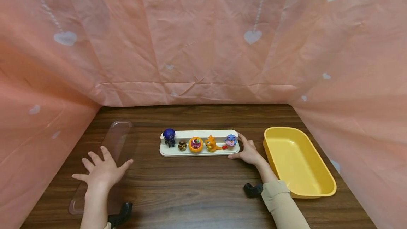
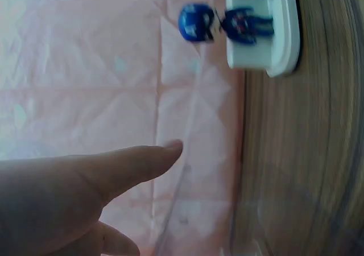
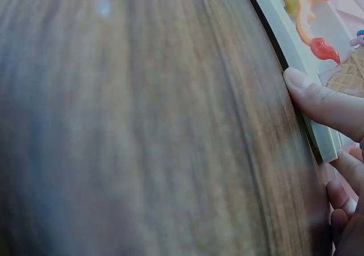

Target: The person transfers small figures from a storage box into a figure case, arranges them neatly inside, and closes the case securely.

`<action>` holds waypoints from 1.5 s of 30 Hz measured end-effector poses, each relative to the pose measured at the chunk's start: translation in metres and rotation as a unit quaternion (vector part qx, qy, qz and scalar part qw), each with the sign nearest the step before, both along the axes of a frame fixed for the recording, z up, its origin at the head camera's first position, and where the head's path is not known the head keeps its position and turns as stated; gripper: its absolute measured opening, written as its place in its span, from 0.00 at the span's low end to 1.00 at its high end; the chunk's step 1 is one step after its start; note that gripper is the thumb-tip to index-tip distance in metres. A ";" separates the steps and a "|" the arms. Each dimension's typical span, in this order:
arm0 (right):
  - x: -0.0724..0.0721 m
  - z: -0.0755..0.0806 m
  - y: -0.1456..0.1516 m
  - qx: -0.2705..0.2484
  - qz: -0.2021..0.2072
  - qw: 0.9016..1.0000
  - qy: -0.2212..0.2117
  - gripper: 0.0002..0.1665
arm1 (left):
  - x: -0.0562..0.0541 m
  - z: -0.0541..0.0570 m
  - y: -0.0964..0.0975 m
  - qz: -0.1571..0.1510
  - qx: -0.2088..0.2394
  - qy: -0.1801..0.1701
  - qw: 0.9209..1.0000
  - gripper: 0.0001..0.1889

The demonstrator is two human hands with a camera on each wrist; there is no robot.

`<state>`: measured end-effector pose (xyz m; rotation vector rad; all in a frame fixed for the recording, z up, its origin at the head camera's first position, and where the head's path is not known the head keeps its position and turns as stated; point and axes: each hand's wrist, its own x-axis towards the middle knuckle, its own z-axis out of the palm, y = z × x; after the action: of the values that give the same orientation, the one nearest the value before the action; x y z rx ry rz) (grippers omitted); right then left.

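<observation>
A white stepped display stand [image 1: 198, 154] sits on the table, bearing a row of small figurines. From left to right are a blue-headed figurine [image 1: 169, 137], a small brown one [image 1: 182, 145], an orange tart-like one [image 1: 195, 145], an orange creature [image 1: 210, 143] with a red tail tip, and a blue one [image 1: 231, 140] with a waffle-patterned part. My right hand [image 1: 249, 151] grips the stand's right end, thumb on the front edge and fingers round the corner. My left hand [image 1: 103, 172], fingers spread, is over a long clear plastic cover [image 1: 119, 135]; contact cannot be told.
A yellow tray [image 1: 295, 162] stands at the right, beside my right forearm. Black wrist devices [image 1: 252, 190] show near both wrists. Pink curtain [image 1: 197, 45] with white hearts encloses the wooden table [image 1: 190, 190] at the back and both sides.
</observation>
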<state>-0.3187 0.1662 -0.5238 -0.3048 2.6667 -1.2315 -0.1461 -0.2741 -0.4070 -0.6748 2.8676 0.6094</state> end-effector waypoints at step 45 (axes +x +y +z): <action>0.004 0.002 0.000 -0.002 -0.002 1.000 0.008 0.66 | -0.036 0.033 -0.009 0.034 0.015 0.108 0.994 0.70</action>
<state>-0.3152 0.1666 -0.5219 -0.3122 2.6802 -1.2403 -0.1818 -0.2832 -0.3744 -0.7472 3.0345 0.7788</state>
